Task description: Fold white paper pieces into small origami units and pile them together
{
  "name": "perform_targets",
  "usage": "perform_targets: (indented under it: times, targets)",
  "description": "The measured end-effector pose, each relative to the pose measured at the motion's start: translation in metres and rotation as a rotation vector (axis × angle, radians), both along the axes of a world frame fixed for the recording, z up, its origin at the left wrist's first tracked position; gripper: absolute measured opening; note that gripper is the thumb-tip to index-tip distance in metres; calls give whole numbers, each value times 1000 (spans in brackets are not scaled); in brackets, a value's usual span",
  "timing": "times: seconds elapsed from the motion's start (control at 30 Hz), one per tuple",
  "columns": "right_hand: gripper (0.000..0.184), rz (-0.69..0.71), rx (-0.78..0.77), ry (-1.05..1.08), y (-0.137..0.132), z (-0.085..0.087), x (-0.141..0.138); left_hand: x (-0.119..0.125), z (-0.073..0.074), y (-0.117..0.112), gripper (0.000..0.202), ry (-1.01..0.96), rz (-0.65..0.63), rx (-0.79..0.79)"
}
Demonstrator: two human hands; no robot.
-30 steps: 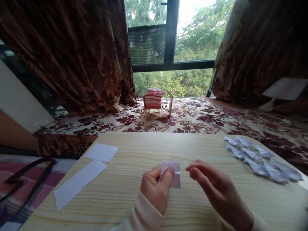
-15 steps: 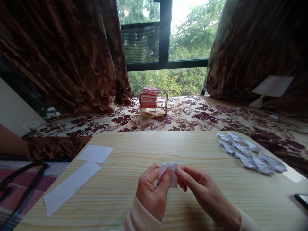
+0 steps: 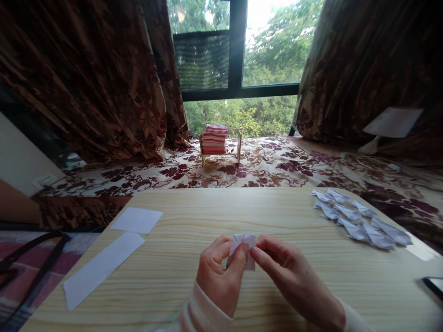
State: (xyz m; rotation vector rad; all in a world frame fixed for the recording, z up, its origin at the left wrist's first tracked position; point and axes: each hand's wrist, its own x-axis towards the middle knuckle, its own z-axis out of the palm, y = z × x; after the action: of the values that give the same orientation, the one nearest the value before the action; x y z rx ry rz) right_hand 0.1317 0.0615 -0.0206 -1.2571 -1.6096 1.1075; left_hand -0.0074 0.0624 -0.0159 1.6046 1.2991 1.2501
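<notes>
A small folded piece of white paper (image 3: 249,260) is held up over the wooden table (image 3: 180,286). My left hand (image 3: 221,269) grips it, the thumb pressed flat across its front and the fingers behind it. My right hand (image 3: 289,272) pinches the paper's right edge between thumb and fingers; the index fingertip is partly hidden behind it. Creases show along the upper part of the paper.
Two flat white paper pieces, a shorter sheet (image 3: 137,220) and a long strip (image 3: 104,269), lie at the left. Several folded paper pieces (image 3: 349,213) are grouped at the right. A dark-edged device (image 3: 434,286) sits at the right edge. Beyond stands a small rack (image 3: 221,156) with striped cloths.
My right thumb has slid slightly down and left along the paper's right edge, and the right hand's fingers have shifted a little. My left hand and the paper stay nearly in place.
</notes>
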Motion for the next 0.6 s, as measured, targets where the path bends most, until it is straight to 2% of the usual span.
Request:
perform_targets:
  times: [0.1, 0.23, 0.43, 0.6]
  targets:
    - [35, 9, 21, -3, -1, 3, 1, 1, -2, 1, 27, -39, -15, -49]
    - [33, 1, 68, -26, -1, 6, 4, 2, -5, 4, 24, -177, -59, -206]
    - [35, 49, 23, 40, 1, 3, 5, 1, -6, 7, 20, -271, -82, -338]
    - [32, 58, 53, -31, 2, 1, 7, -2, -10, 10, 23, -387, -120, -452]
